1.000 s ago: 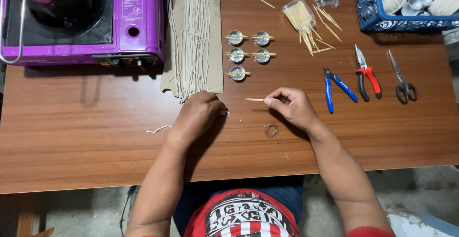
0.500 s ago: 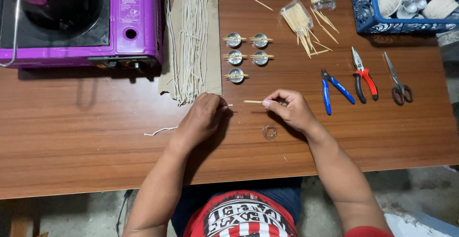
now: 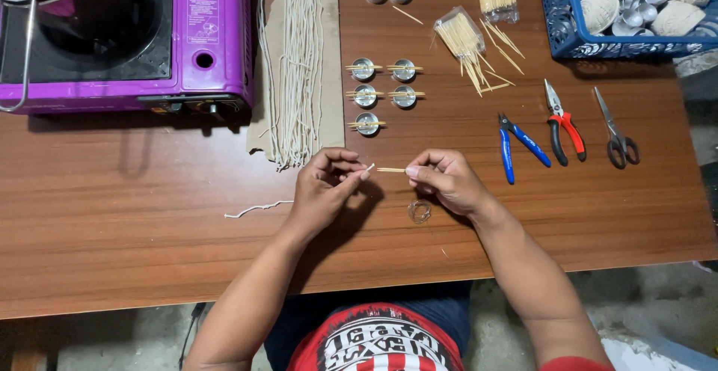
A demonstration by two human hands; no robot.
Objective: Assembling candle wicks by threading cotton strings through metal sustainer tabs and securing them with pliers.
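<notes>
Near the tabletop's front edge, the left hand (image 3: pixel 323 185) pinches a short white wick (image 3: pixel 364 169) and the right hand (image 3: pixel 443 182) grips a toothpick (image 3: pixel 390 170); five small metal cups (image 3: pixel 365 96) already carry sticks, whereas one clear cup (image 3: pixel 419 211) remains unfitted.

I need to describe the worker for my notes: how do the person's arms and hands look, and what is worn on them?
Both arms are bare from the upper arm down: no gloves, watch, rings or bracelets show on the left hand or the right hand. A red short sleeve edge shows at the right upper arm, matching the red printed shirt.
</notes>
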